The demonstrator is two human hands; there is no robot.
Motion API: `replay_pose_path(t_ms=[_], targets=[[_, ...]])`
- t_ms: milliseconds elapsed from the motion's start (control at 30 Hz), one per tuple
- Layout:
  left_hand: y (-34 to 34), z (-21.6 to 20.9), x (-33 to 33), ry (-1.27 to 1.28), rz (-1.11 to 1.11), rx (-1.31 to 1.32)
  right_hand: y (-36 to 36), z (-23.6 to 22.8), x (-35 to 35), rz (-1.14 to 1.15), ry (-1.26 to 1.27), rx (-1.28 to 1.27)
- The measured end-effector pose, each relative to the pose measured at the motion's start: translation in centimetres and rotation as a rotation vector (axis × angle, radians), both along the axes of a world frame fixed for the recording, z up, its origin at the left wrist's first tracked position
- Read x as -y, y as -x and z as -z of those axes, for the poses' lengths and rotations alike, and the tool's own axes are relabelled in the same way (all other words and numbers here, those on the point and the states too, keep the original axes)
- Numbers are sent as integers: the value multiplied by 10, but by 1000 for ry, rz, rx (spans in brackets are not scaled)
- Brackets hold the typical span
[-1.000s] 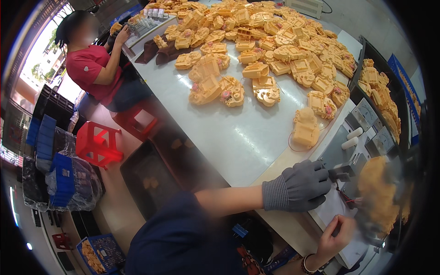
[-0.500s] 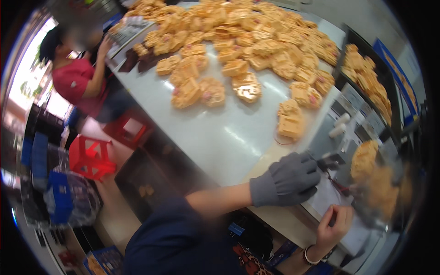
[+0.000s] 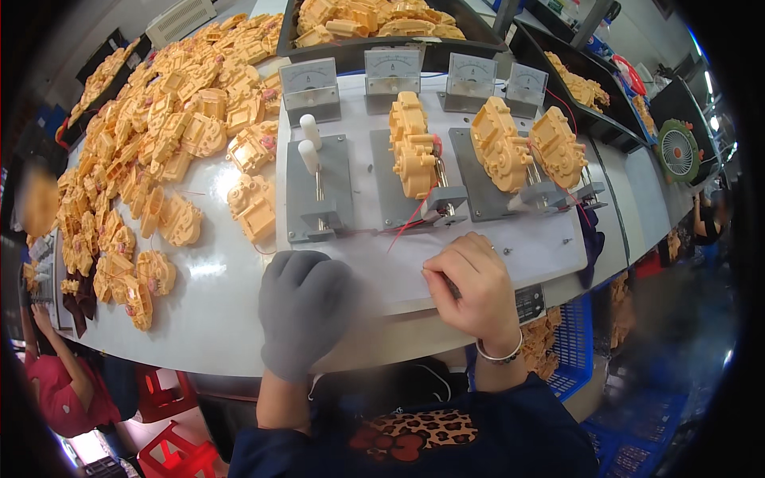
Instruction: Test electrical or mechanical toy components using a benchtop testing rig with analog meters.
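My left hand (image 3: 307, 307), in a grey glove, is at the front left corner of a white board (image 3: 374, 279). Its fingers are curled under; what they may hold is hidden. My bare right hand (image 3: 474, 283) is closed over the board's front edge, thumb against the fingers, and no held thing shows. Beyond it, yellow plastic housings sit on grey test fixtures: one in the middle (image 3: 412, 151) with a red wire hanging forward, and two at the right (image 3: 500, 143) (image 3: 558, 147). The left fixture (image 3: 331, 191) bears two white pegs (image 3: 308, 151) and no housing.
Analog meters (image 3: 392, 72) stand behind the fixtures. A large heap of yellow housings (image 3: 175, 103) covers the table's left. Black bins (image 3: 398, 48) of housings stand at the back and right. A green fan (image 3: 679, 151) is far right; a person in red (image 3: 60, 390) works at left.
The view has swung to the right, bringing all the fixtures and meters into sight. Both hands stay closed near the board's front edge.
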State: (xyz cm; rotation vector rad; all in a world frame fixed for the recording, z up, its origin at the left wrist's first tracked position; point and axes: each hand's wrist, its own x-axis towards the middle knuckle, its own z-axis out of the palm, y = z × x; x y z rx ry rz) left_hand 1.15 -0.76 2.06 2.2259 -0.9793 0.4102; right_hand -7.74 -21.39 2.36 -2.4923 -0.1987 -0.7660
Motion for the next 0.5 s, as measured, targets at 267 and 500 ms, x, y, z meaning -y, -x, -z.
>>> replay_pose_path(t_ms=[267,500], targets=[[0,1,1,10,1,5,1,0,1,24,-77,-31],[0,1,0,-10,-4,-4,0,-2,-1,23,-78,-44]])
